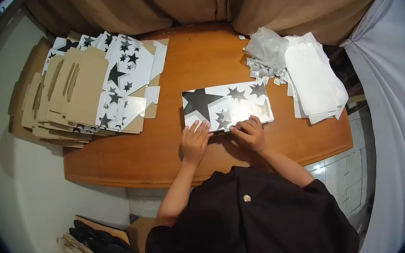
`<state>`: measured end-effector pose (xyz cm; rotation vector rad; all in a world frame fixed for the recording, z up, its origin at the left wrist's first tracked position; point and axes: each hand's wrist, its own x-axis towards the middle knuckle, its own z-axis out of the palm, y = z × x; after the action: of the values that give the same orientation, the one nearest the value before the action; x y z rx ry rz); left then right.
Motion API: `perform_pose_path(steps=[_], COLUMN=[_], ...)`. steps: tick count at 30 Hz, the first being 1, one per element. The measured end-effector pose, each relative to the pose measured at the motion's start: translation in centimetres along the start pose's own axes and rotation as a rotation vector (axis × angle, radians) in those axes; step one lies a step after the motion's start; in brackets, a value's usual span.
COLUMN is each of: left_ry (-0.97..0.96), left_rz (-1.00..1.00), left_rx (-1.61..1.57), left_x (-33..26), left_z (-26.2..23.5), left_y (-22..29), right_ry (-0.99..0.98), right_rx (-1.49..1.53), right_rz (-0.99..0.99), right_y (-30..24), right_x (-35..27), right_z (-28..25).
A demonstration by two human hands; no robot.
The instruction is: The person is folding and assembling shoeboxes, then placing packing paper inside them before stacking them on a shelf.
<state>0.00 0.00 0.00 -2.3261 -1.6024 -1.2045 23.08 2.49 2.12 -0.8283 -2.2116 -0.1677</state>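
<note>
In front of me on the wooden table lies a white cardboard box point(239, 102) printed with black and grey stars, its lid down. My left hand point(195, 140) grips its near left corner, fingers over the top edge. Further right along the same near edge, my right hand point(250, 133) is closed on the box with bent fingers on the lid. The thumbs and the box's front face are largely hidden. Light glares off the lid near my right hand.
Flattened star-printed boxes point(70, 86) are stacked at the table's left. On the right are a clear plastic bag point(267, 44), a heap of small packets point(268, 69) and white paper sheets point(315, 81). Brown curtains hang behind the table point(115, 154). Shoes point(86, 249) stand at lower left.
</note>
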Motion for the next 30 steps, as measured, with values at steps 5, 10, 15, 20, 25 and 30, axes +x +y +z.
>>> perform_pose_path(steps=[5, 10, 15, 20, 25, 30], left_ry=[0.043, 0.049, 0.034, 0.032, 0.046, 0.045], left_rz=[-0.01, -0.017, -0.03, -0.049, -0.033, -0.047], left_rx=[0.027, 0.012, 0.002, -0.007, -0.024, -0.022], left_x=[0.1, 0.2, 0.1, -0.2, 0.1, 0.0], left_z=[-0.4, -0.2, 0.1, 0.2, 0.2, 0.1], left_y=[-0.1, 0.1, 0.2, 0.0, 0.1, 0.1], right_ry=[0.004, -0.076, -0.043, -0.061, -0.056, -0.067], right_rx=[0.059, 0.029, 0.022, -0.023, 0.063, 0.09], right_rz=[-0.113, -0.071, 0.118, 0.144, 0.142, 0.122], right_y=[0.1, 0.1, -0.5, -0.8, -0.4, -0.5], right_x=[0.8, 0.7, 0.6, 1.4, 1.7, 2.2], right_z=[-0.2, -0.5, 0.2, -0.5, -0.9, -1.0])
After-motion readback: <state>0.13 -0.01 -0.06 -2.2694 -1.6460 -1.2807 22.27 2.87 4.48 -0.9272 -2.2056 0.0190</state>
